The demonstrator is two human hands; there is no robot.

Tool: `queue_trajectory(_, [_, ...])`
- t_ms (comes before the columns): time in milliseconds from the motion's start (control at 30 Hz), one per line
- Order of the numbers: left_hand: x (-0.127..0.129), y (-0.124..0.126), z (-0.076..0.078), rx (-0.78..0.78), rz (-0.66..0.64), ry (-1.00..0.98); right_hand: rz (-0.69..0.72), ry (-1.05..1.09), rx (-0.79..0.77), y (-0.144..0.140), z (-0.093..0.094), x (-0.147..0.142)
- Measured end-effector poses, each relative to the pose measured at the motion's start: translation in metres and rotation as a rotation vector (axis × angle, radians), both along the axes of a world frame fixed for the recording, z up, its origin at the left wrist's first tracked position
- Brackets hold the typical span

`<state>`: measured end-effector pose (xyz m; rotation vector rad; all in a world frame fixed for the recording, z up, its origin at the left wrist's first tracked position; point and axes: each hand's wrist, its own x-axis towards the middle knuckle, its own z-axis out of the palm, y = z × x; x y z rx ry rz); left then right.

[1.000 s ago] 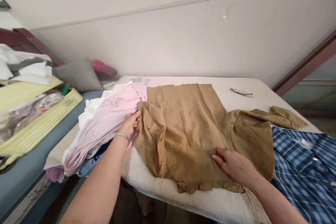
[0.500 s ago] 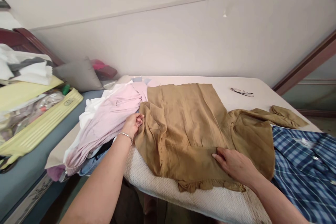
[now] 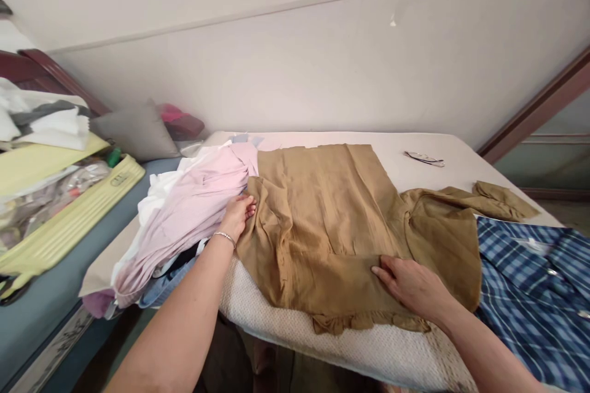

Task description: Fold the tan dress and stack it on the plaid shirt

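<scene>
Head camera looks down on a tan garment (image 3: 322, 227) that lies spread on a padded table (image 3: 369, 350) covered with a cream textured cloth. The long axis of the garment runs from left to right across the table, almost parallel to the near edge. A ruffled hem (image 3: 359, 322) points toward the person at the near edge, and a sleeve-like part (image 3: 488, 199) stretches to the right, toward the far corner.

On the left, touching the tan garment, lies a pile of clothes with a pale pink garment (image 3: 188, 215) on top, white cloth and some blue fabric under it. On the right, a blue plaid shirt (image 3: 534, 282) lies at the right end of the garment, close to the sleeve part. A pair of eyeglasses (image 3: 424, 158) rests on the far side of the table, well apart from both hands. Further left is a grey cushion (image 3: 133, 132) and a yellow case (image 3: 69, 215).

The left hand (image 3: 238, 215) is at the left border of the tan garment, just where it meets the pink one; the fingers are curled around the edge of the fabric and pinch it. The right hand (image 3: 410, 285) lies flat with fingers stretched, pressing on the near part of the garment just above the ruffled hem; it grips nothing.
</scene>
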<state>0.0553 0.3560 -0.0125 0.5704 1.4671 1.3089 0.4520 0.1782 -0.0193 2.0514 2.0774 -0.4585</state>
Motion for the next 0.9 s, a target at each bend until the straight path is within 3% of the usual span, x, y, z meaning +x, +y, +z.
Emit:
queue_trajectory(333, [0.007,-0.007,-0.008,0.045,-0.140,-0.145,0.003,-0.023,-0.005,0.000,0.000,0.000])
queue_trajectory(533, [0.007,-0.005,-0.003,-0.023,-0.091,-0.193,0.001,-0.027,-0.012,0.000,0.000,0.000])
queue_trajectory(667, [0.005,-0.004,0.013,-0.048,0.026,-0.141,0.002,-0.014,-0.007,0.000,-0.002,0.001])
queue_trajectory(900, [-0.015,-0.015,0.054,-0.009,0.227,-0.080,0.002,0.027,0.022,0.000,-0.006,0.004])
